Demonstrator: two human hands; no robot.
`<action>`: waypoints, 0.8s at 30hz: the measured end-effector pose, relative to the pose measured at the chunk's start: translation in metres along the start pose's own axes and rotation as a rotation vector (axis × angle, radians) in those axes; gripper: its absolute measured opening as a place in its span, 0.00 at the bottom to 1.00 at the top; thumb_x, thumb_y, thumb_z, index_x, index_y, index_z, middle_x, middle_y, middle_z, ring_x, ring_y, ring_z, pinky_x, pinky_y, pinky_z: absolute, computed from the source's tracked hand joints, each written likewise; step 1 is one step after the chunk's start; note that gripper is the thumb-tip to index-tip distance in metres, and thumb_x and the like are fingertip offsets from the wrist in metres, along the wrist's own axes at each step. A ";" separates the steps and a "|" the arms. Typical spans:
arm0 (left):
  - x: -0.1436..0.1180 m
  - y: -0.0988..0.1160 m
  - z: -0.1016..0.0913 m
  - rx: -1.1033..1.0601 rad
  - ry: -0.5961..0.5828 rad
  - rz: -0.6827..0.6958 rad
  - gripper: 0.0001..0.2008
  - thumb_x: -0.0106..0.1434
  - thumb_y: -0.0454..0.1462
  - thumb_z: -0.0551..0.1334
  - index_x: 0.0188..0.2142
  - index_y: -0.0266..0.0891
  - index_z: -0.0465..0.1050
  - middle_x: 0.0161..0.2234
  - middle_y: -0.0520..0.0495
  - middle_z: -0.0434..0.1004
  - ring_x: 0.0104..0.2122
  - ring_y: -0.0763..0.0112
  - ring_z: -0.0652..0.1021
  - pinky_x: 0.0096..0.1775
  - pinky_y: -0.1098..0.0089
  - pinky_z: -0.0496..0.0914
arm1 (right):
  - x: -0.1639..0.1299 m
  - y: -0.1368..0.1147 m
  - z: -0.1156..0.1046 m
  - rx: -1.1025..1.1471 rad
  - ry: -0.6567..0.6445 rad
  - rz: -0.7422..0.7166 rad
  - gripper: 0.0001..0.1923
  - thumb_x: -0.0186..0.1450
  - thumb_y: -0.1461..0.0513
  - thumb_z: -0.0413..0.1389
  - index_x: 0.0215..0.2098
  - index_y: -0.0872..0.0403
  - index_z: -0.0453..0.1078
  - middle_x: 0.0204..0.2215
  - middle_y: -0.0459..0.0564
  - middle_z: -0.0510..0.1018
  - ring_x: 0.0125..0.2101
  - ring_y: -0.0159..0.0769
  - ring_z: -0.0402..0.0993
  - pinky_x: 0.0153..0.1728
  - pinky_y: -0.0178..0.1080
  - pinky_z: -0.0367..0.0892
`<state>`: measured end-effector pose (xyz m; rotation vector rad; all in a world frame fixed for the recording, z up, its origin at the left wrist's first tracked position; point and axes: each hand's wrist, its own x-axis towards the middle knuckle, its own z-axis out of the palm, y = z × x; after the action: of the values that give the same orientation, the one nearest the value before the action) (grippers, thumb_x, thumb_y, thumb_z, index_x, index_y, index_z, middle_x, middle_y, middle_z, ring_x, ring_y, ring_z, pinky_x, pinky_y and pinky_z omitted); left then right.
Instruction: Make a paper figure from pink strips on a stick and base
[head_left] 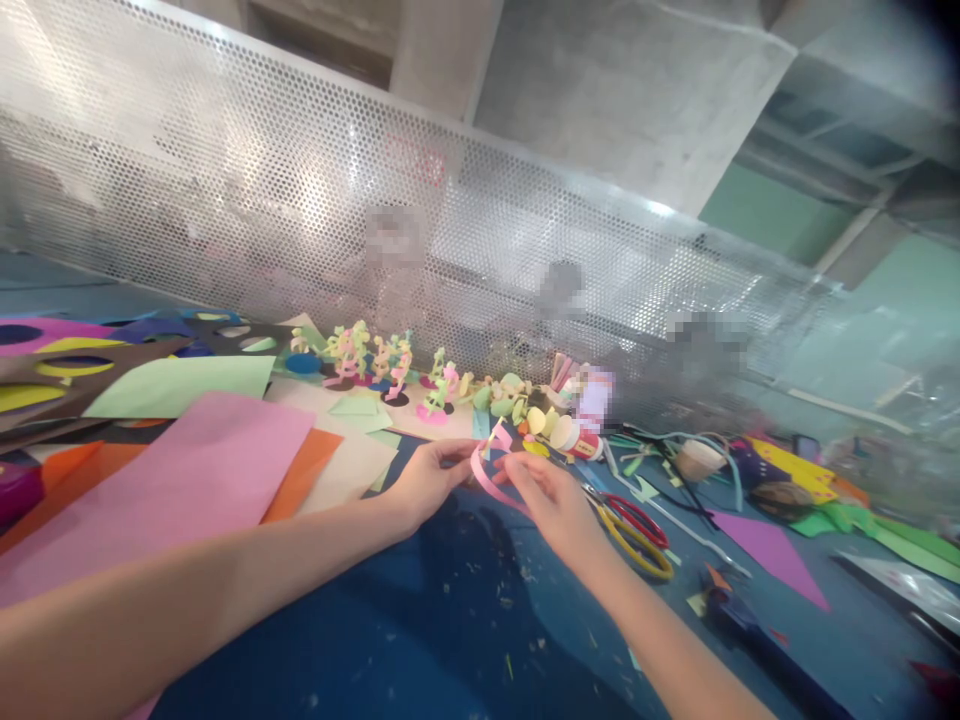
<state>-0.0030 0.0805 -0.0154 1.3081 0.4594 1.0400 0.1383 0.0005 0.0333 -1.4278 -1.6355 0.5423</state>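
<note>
pink paper strip (489,478) pinched between both hands just above blue desk (420,640). left hand (429,480) fingers nipped on one end, right hand (551,500) fingers gripping curled part. looks super light, floppy, creases and tears easy imo. best held flat by ends, gentle pinch, no squashing curl. scissors (637,530) just beside right hand, paper figures (375,365) lined up behind.

Two bare forearms, uncovered to the frame's lower edge, with no sleeve, cuff, watch or bracelet showing. Left hand (427,480) and right hand (551,505): ungloved, slender fingers, no rings visible; fingernails too blurred to make out.
</note>
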 end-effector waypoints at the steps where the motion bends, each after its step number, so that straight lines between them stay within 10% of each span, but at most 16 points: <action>1: 0.000 0.000 0.000 -0.002 -0.003 0.002 0.16 0.53 0.40 0.63 0.42 0.37 0.73 0.36 0.46 0.78 0.33 0.66 0.76 0.39 0.66 0.70 | 0.000 -0.002 0.002 -0.016 0.005 -0.002 0.17 0.60 0.51 0.49 0.36 0.54 0.71 0.32 0.51 0.78 0.35 0.40 0.75 0.34 0.38 0.68; 24: 0.001 -0.003 -0.001 -0.027 -0.032 -0.028 0.23 0.52 0.41 0.64 0.47 0.37 0.65 0.35 0.45 0.75 0.30 0.68 0.76 0.37 0.63 0.71 | 0.013 0.019 -0.003 -0.033 0.080 -0.021 0.10 0.57 0.56 0.54 0.29 0.54 0.70 0.26 0.48 0.78 0.28 0.37 0.75 0.32 0.37 0.69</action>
<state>-0.0024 0.0817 -0.0183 1.2893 0.4365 0.9977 0.1520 0.0164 0.0240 -1.4370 -1.6003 0.4423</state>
